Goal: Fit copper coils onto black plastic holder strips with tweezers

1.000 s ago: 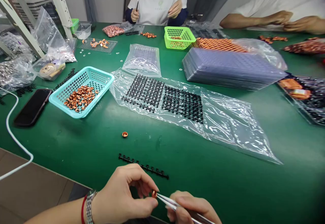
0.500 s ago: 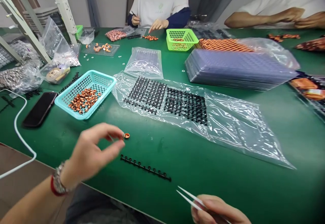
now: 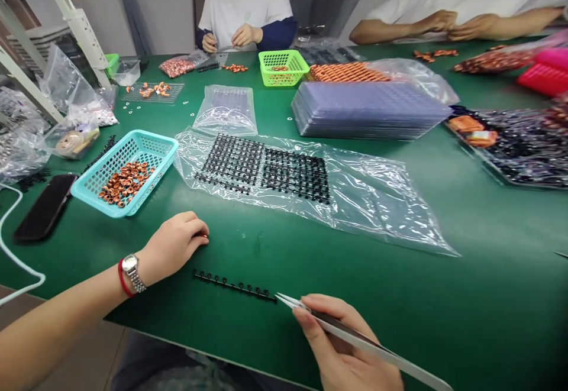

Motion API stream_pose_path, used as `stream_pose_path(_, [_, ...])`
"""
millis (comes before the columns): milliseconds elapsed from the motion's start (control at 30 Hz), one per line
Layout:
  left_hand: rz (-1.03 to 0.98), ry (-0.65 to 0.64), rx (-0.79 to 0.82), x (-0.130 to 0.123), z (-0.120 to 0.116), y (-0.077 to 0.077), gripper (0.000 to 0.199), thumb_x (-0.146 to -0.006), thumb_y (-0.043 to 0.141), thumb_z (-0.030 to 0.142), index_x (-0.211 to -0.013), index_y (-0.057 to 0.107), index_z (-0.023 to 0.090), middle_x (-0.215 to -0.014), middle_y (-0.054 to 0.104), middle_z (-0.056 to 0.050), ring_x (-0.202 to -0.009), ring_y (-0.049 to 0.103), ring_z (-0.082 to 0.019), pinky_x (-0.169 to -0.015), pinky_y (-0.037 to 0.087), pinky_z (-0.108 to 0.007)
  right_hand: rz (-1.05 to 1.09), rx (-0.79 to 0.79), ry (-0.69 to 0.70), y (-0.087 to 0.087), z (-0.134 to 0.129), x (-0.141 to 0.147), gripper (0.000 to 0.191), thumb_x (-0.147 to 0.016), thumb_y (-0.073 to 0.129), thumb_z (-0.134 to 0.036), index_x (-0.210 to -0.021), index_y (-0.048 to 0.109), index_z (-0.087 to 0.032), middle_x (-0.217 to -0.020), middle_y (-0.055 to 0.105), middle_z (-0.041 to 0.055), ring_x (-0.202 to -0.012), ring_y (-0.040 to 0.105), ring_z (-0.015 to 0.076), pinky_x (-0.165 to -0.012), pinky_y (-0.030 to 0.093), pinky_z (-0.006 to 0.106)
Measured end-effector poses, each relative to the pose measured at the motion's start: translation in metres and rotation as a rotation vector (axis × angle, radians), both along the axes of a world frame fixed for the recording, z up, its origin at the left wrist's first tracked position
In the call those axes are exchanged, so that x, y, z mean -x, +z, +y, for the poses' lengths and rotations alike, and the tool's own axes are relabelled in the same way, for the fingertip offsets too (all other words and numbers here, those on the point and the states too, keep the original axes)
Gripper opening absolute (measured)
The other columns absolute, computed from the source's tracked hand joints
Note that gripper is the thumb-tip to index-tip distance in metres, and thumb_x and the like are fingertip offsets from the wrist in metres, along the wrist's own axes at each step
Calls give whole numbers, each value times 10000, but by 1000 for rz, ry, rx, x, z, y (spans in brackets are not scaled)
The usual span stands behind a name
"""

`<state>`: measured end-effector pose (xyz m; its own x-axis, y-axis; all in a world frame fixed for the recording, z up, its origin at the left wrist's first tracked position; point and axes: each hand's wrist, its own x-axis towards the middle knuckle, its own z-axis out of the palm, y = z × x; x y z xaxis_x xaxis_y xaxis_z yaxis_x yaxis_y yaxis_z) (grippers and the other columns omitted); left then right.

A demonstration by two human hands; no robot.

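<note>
1. R hand (image 3: 350, 346) clamped on the tweezers (image 3: 355, 336); tips look slightly apart, nothing seen btwn them. They've come in to the right end of the black strip (image 3: 233, 286), which runs off left of the tips; touching or not, can't tell.
2. L hand (image 3: 173, 246), beyond & left of the strip, has dropped onto the table (image 3: 248, 338), fingertips curled together where the loose orange cup (image 3: 205, 236) lay a moment ago. Prob. reached, then, but not yet at the tweezers. Only a speck shows; pinched or just covered, can't tell.
3. Past both hands: clear bag (image 3: 368, 207) w/ black rows (image 3: 296, 173), unmoved; too tangled to count.
4. Up-left of L hand: teal basket (image 3: 100, 206), copper cups (image 3: 126, 183) piled, lower ones hidden.
5. Far right, beyond the tweezers: pink thing (image 3: 545, 74), newly in view, cut off; can't ID.
</note>
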<state>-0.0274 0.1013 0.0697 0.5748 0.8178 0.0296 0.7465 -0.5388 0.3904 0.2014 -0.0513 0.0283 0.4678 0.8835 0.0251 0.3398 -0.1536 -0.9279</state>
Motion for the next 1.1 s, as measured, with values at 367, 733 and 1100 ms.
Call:
stream_pose_path(367, [-252, -645, -8, -33, -49, -11, 91, -953, 594, 215, -906, 660, 175, -1158, 735, -81, -1136, 640, -239, -998, 494, -339, -224, -141, 10, -6, 15, 12, 271, -917, 649, -466, -786, 639, -228, -719, 667, -6, -575, 663, 124, -513, 511, 170])
stream_pose_path(733, [-301, -622, 62, -33, -45, -19, 90, -957, 567, 184, -931, 649, 155, -1098, 747, -89, -1027, 661, -225, -932, 540, -318, -245, -341, 127, -8, 13, 9, 112, -955, 635, -308, -871, 645, -234, -797, 670, -3, -701, 664, 114, -656, 538, 167])
stream_pose_path(1100, [-332, -587, 58, -26, -46, -9, 90, -951, 575, 163, -915, 656, 151, -1081, 742, -112, -995, 669, -222, -906, 546, -317, 35, -332, 70, -6, 6, 10, 53, -895, 703, -260, -858, 673, -239, -800, 666, 8, -659, 645, 131, -574, 539, 195])
